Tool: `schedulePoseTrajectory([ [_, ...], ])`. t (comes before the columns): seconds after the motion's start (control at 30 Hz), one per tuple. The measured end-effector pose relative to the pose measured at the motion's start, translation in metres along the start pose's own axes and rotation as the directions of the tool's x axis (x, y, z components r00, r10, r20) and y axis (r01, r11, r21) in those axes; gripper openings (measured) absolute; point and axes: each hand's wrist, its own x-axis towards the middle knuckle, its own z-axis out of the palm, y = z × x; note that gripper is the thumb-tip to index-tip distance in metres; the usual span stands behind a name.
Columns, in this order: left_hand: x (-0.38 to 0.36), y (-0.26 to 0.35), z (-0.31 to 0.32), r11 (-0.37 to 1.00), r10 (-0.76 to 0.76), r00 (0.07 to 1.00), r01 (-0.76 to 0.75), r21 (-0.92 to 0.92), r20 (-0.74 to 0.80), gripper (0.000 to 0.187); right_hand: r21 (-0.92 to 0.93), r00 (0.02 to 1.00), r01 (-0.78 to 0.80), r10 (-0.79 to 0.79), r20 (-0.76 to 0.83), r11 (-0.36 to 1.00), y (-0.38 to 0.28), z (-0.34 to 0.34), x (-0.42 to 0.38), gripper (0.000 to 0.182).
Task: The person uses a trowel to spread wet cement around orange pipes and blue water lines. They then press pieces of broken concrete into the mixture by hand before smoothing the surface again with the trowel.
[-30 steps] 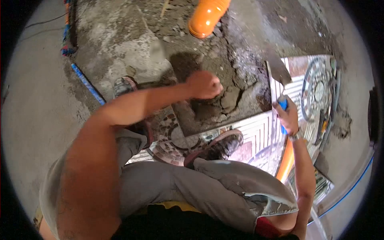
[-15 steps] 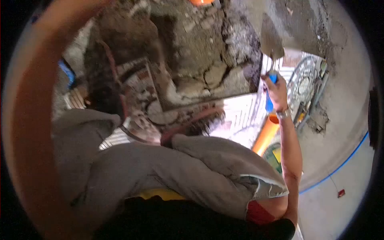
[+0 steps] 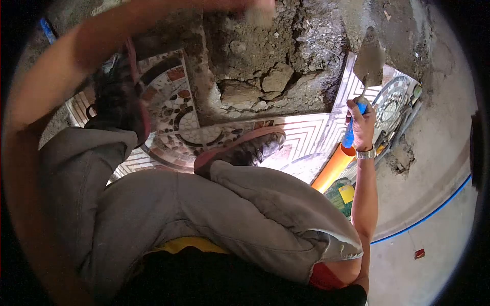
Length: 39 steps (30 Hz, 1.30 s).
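Note:
My right hand is wrapped round the blue handle of a pointing trowel. Its pointed metal blade, greyish with dirt, faces away from me above the tiles. At the top edge of the view my left hand reaches over the broken ground, smeared by motion and partly cut off; its fingers cannot be made out. Below it lies a dug-out patch of rubble and dirt, with a cracked stone chunk near its closer edge.
Patterned mosaic tiles border the patch, with my shoes on them. An orange pipe lies beside my right forearm, near a green object with a yellow label. A blue hose curves across the grey floor at right.
My left arm has swung across the top of the view, bringing the left hand over the rubble. The view has shifted slightly; my right hand still grips the trowel, a little farther right.

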Motion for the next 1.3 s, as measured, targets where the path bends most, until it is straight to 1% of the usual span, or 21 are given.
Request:
schedulePoseTrajectory([
  [0.07, -0.001, -0.006, 0.041, 0.993, -0.030, 0.988, 0.012, 0.119, 0.149, 0.049, -0.022, 1.000, -0.006, 0.006, -0.018, 1.000, -0.003, 0.001, 0.003, 0.017],
  [0.1, 0.004, -0.007, 0.050, 0.964, 0.034, 0.981, -0.082, 0.252, 0.190, 0.054, -0.015, 1.000, 0.022, -0.022, -0.015, 1.000, -0.009, 0.005, 0.002, 0.017],
  [0.17, 0.014, -0.024, 0.090, 0.944, -0.026, 0.986, -0.030, 0.329, 0.166, 0.053, -0.023, 0.999, 0.035, -0.036, -0.028, 0.999, -0.018, 0.010, -0.001, 0.017],
  [0.2, 0.018, -0.022, 0.100, 0.940, -0.013, 0.984, -0.049, 0.337, 0.180, 0.053, -0.051, 0.999, 0.036, -0.037, -0.020, 0.998, -0.020, 0.009, -0.002, 0.017],
  [0.33, 0.034, -0.011, 0.133, 0.960, -0.168, 0.967, 0.116, 0.256, 0.191, 0.039, -0.064, 0.997, 0.071, -0.070, 0.022, 0.995, -0.019, 0.007, -0.005, 0.017],
  [0.47, 0.049, -0.007, 0.125, 0.949, -0.237, 0.959, 0.194, 0.250, 0.157, 0.036, -0.023, 0.998, 0.056, -0.057, -0.019, 0.998, -0.017, 0.005, -0.017, 0.020],
  [0.53, 0.052, -0.004, 0.100, 0.950, -0.192, 0.922, 0.089, 0.299, 0.337, 0.032, -0.086, 0.997, 0.075, -0.072, 0.034, 0.994, -0.001, -0.003, -0.019, 0.019],
  [0.57, 0.055, 0.001, 0.088, 0.928, -0.328, 0.834, 0.195, 0.319, 0.444, 0.036, -0.087, 0.993, 0.110, -0.106, 0.049, 0.990, 0.001, -0.002, -0.020, 0.022],
  [0.6, 0.055, -0.002, 0.082, 0.923, -0.329, 0.837, 0.185, 0.338, 0.438, 0.036, -0.090, 0.988, 0.149, -0.143, 0.064, 0.985, 0.001, -0.001, -0.019, 0.024],
  [0.67, 0.052, -0.013, 0.075, 0.952, -0.128, 0.800, -0.067, 0.300, 0.586, 0.039, -0.171, 0.977, 0.202, -0.188, 0.096, 0.964, -0.006, 0.001, -0.014, 0.029],
  [0.73, 0.040, -0.008, 0.071, 0.966, -0.110, 0.801, -0.055, 0.254, 0.589, 0.039, -0.391, 0.977, 0.199, -0.151, 0.150, 0.898, -0.020, 0.001, -0.016, 0.043],
  [0.8, 0.035, -0.002, 0.067, 0.949, -0.257, 0.785, 0.094, 0.301, 0.564, 0.039, -0.393, 0.973, 0.221, -0.175, 0.150, 0.893, -0.033, 0.007, -0.016, 0.045],
  [0.87, 0.037, -0.007, 0.067, 0.948, -0.249, 0.753, 0.062, 0.311, 0.609, 0.043, -0.373, 0.943, 0.329, -0.283, 0.175, 0.868, -0.021, 0.006, -0.005, 0.045],
  [0.93, 0.034, -0.002, 0.075, 0.941, -0.268, 0.794, 0.095, 0.325, 0.545, 0.044, -0.408, 0.943, 0.330, -0.272, 0.193, 0.851, -0.033, 0.004, -0.007, 0.044],
  [0.97, 0.035, 0.015, 0.077, 0.909, -0.382, 0.732, 0.188, 0.372, 0.564, 0.044, -0.378, 0.951, 0.304, -0.254, 0.178, 0.875, -0.033, 0.005, -0.006, 0.043],
  [1.0, 0.034, 0.019, 0.083, 0.912, -0.380, 0.719, 0.188, 0.364, 0.582, 0.044, -0.345, 0.958, 0.279, -0.234, 0.167, 0.896, -0.032, 0.005, -0.007, 0.043],
  [1.1, 0.041, 0.007, 0.099, 0.972, -0.186, 0.709, 0.031, 0.233, 0.680, 0.045, -0.352, 0.971, 0.226, -0.179, 0.160, 0.908, -0.029, 0.002, -0.010, 0.046],
  [1.13, 0.049, -0.006, 0.106, 0.972, -0.186, 0.708, 0.033, 0.231, 0.682, 0.045, -0.354, 0.975, 0.213, -0.171, 0.145, 0.911, -0.029, 0.002, -0.011, 0.048],
  [1.2, 0.060, -0.017, 0.119, 0.932, -0.102, 0.641, -0.205, 0.299, 0.760, 0.048, -0.339, 0.976, 0.206, -0.167, 0.140, 0.918, -0.026, 0.003, -0.014, 0.051],
  [1.23, 0.061, -0.017, 0.128, 0.863, -0.211, 0.656, -0.224, 0.453, 0.725, 0.052, -0.342, 0.980, 0.189, -0.152, 0.132, 0.921, -0.027, 0.004, -0.018, 0.050],
  [1.3, 0.057, -0.024, 0.144, 0.816, -0.237, 0.684, -0.245, 0.524, 0.690, 0.051, -0.342, 0.983, 0.170, -0.135, 0.123, 0.924, -0.027, 0.003, -0.021, 0.049],
])
